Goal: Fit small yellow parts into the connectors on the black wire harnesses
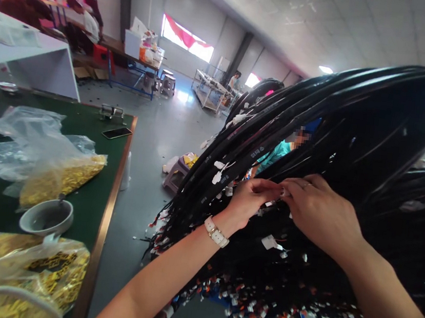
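Observation:
My left hand [245, 202], with a white-strapped watch [216, 233] on the wrist, is closed in a pinch in front of a large hanging bundle of black cables [341, 123]. Its fingertips meet those of my right hand [320, 211], which is also closed and wears a ring. Between them shows a small white connector [284, 192], mostly covered by the fingers. Around the hands, white tags and plugs [270, 242] hang among the cables. Lower down, many cable ends carry white and orange connectors [255, 316].
On the left, a green-topped table [85, 215] holds bags of small yellow parts [66, 180], a grey bowl [48, 219] and a phone [117, 133]. A stool [176, 174] stands on the floor behind. A person in teal [275, 155] is partly visible through the cables.

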The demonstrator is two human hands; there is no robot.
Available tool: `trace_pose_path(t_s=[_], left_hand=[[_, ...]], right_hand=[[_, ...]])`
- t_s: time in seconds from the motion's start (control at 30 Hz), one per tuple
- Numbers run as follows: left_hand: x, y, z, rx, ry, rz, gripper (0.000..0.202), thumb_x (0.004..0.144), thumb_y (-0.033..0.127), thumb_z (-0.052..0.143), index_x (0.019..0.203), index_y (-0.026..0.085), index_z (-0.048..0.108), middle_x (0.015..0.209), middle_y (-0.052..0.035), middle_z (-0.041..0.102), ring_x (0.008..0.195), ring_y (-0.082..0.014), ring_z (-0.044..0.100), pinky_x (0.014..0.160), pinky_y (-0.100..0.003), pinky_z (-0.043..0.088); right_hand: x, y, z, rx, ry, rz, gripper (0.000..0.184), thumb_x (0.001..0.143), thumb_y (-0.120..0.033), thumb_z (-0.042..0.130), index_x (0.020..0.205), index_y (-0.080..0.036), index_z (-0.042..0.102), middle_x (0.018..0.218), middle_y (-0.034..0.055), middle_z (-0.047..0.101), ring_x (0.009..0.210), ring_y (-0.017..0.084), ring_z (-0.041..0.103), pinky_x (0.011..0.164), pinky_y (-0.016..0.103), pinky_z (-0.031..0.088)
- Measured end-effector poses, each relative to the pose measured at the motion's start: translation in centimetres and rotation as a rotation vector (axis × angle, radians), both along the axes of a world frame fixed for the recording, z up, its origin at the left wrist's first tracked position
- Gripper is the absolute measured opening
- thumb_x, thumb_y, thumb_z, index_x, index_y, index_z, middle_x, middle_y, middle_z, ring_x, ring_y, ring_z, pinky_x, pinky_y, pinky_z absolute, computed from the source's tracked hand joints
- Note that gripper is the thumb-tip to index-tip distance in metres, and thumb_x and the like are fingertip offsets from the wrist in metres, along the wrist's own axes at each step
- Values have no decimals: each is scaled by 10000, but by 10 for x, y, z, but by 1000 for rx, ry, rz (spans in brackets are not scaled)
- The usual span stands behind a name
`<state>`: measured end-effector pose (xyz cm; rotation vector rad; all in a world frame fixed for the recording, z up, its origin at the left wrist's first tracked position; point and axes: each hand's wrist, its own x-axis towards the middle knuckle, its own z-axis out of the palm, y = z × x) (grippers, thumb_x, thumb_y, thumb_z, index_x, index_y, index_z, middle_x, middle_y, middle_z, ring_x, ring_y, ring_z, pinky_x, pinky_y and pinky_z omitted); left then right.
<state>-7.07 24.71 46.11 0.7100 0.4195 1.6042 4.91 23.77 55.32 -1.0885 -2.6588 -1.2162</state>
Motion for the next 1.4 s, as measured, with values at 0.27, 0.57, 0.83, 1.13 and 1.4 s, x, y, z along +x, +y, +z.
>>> trace_pose_path(t_s=[0.27,0.57,0.83,1.13,1.4], left_hand=[[6,2,-4,15,-8,33,236,558,294,843,704,146,731,743,-22,682,716,-118,573,740,-262,433],[10,5,-6,18,-66,27,266,535,310,851,715,159,727,726,-6,683,680,-109,569,733,-272,431],[8,5,-6,34,-32,11,254,546,301,847,712,156,721,714,-2,669,671,-100,559,731,-271,429],[1,5,-5,-90,-132,-321,244,634,214,820,796,144,651,755,-8,649,718,-127,620,722,-301,477],[9,14,-10,-4,-395,-492,185,664,93,757,836,124,696,803,-27,675,749,-111,635,820,-279,479]], right_hand=[[0,-1,1,8,3,14,155,906,-166,509,938,-166,661,988,51,728,960,260,579,521,313,408],[2,2,-2,26,14,38,148,911,-186,518,937,-170,663,949,39,727,948,255,583,527,314,414],[1,1,-1,9,26,28,162,908,-178,513,930,-169,673,987,42,729,956,256,585,520,319,425],[2,1,-1,-8,16,9,192,882,-138,511,973,-180,675,991,36,730,968,264,578,510,315,421],[4,2,0,-2,3,30,218,877,-121,498,990,-174,677,1069,24,725,974,268,565,532,322,454]])
